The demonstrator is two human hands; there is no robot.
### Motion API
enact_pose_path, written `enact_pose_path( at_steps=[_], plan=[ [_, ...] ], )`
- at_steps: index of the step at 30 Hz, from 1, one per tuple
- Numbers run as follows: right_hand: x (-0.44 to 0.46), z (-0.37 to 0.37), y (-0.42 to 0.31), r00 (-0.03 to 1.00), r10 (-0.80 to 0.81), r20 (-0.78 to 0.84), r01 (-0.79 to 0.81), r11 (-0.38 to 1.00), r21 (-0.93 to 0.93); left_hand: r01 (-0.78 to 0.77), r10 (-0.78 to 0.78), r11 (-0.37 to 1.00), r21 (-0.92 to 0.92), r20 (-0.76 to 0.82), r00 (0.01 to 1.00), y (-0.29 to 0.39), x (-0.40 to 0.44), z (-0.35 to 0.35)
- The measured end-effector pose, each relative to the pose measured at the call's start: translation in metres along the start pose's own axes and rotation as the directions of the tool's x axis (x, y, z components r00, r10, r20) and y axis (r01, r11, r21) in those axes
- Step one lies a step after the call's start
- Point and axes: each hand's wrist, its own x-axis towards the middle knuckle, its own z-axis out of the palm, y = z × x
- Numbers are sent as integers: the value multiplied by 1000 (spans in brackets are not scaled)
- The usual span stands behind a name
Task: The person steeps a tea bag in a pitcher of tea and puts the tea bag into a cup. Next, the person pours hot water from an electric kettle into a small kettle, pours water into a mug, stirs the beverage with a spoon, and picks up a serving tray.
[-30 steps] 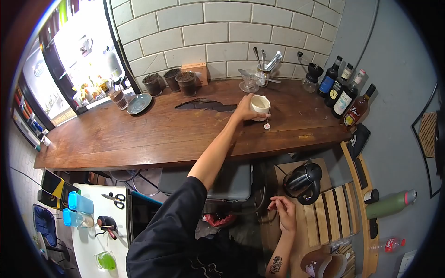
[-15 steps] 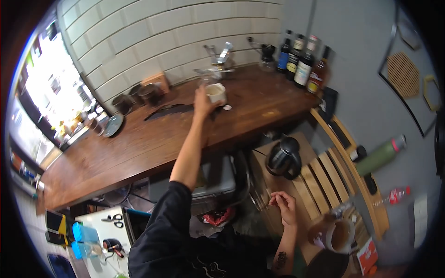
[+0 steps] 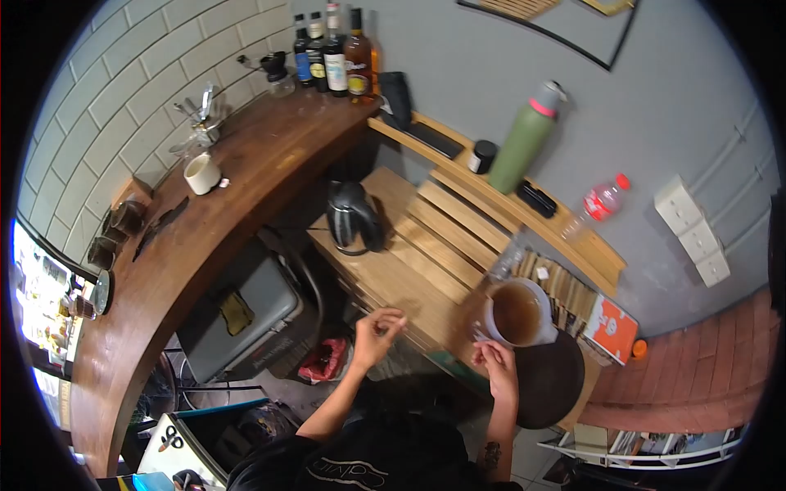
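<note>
My left hand (image 3: pixel 377 334) is over the gap by the slatted wooden table, its fingers curled and parted with nothing between them. Just below a pitcher of brown liquid (image 3: pixel 516 313) is my right hand (image 3: pixel 496 365), its fingers pinched; what they hold, if anything, is too small to tell. A black kettle (image 3: pixel 352 218) stands on the table's left part. On the wooden counter (image 3: pixel 246 155) sits a cream cup (image 3: pixel 201 173) with a small tag beside it, away from both hands.
Several bottles (image 3: pixel 334 59) stand at the counter's far end. A green flask (image 3: pixel 524 141) and a plastic bottle (image 3: pixel 604 200) are along the wall ledge (image 3: pixel 585 255). A round dark stool (image 3: pixel 550 378) is right of my right hand. A grey bin (image 3: pixel 246 311) lies below the counter.
The view has swung to the right. My left hand has let go of the cream cup and come back from the counter. My right hand now appears close beside the pitcher.
</note>
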Motion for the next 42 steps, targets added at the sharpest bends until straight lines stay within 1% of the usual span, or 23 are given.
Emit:
enact_pose_path(
  at_steps=[1, 2, 3, 5, 6, 7, 9, 10, 11, 13, 16, 17, 19, 20, 21, 23, 24, 25, 27, 32, 37, 39, 42],
  plan=[
    [-3, -11, -2, 1000, -9, 29, 10, 1000, -16, 59, -55, 997, -41, 92, 994, 3, -10, 26],
    [-4, -23, 0, 998, -15, 56, 17, 999, -30, 94, -104, 994, 61, 199, 975, -6, -15, 46],
    [-5, -36, 1, 998, -11, 69, 14, 999, -40, 94, -104, 994, 58, 198, 975, 0, -22, 68],
    [-10, -64, -2, 994, -54, 97, 64, 992, -110, -32, -11, 984, 173, 246, 969, 19, -34, 112],
    [-12, -78, -6, 992, -84, 97, 96, 988, -121, 70, -106, 988, 136, 285, 953, -1, -33, 127],
    [-11, -97, -3, 991, -84, 104, 96, 988, -123, 70, -105, 988, 135, 279, 954, -7, -33, 144],
    [-9, -128, 6, 970, -245, -13, 235, 944, -231, 1, -37, 983, 184, 192, 981, -16, -37, 171],
    [-9, -134, 0, 936, -331, -120, 274, 899, -342, 10, -47, 981, 194, 188, 981, -18, -39, 180],
    [-1, -152, 11, 890, -439, -120, 329, 803, -497, -2, -31, 978, 206, 156, 987, -20, -38, 189],
    [7, -158, 8, 887, -420, -191, 303, 843, -444, -28, 5, 977, 212, 110, 994, -21, -22, 203],
    [22, -159, 7, 889, -425, -172, 319, 842, -435, -91, 67, 975, 205, 122, 990, -23, -5, 201],
    [28, -159, 8, 888, -428, -166, 326, 843, -427, -88, 66, 973, 215, 112, 992, -22, 2, 198],
    [37, -169, 10, 957, -289, 33, 259, 792, -552, -73, 56, 991, 109, 146, 988, -16, 11, 197],
    [42, -171, 13, 972, -236, 5, 196, 795, -574, -89, 69, 989, 115, 165, 984, -14, 14, 197],
    [46, -175, 19, 973, -232, 15, 198, 794, -575, -85, 67, 990, 115, 155, 986, -13, 17, 198],
    [53, -179, 31, 954, -299, 15, 245, 750, -614, -108, 87, 989, 105, 186, 979, -10, 21, 200],
    [50, -174, 23, 957, -291, 10, 239, 765, -599, -105, 85, 989, 109, 177, 980, -5, 19, 202],
    [49, -172, 21, 958, -288, 18, 241, 766, -596, -104, 90, 992, 73, 176, 980, 2, 17, 205],
    [48, -171, 20, 957, -289, -6, 215, 726, -653, -105, 97, 994, 39, 172, 980, 7, 17, 206],
    [41, -165, 23, 963, -269, -10, 187, 696, -693, -31, 27, 999, 20, 192, 981, 21, 18, 204],
    [36, -154, 25, 944, -329, -27, 215, 674, -706, -52, 38, 996, 72, 175, 984, 9, 29, 199],
    [34, -153, 22, 946, -322, -27, 208, 671, -712, -55, 42, 995, 77, 166, 985, 8, 29, 200],
    [35, -155, 20, 952, -307, -15, 202, 663, -721, -19, 9, 997, 69, 146, 989, 5, 29, 201]
  ],
)
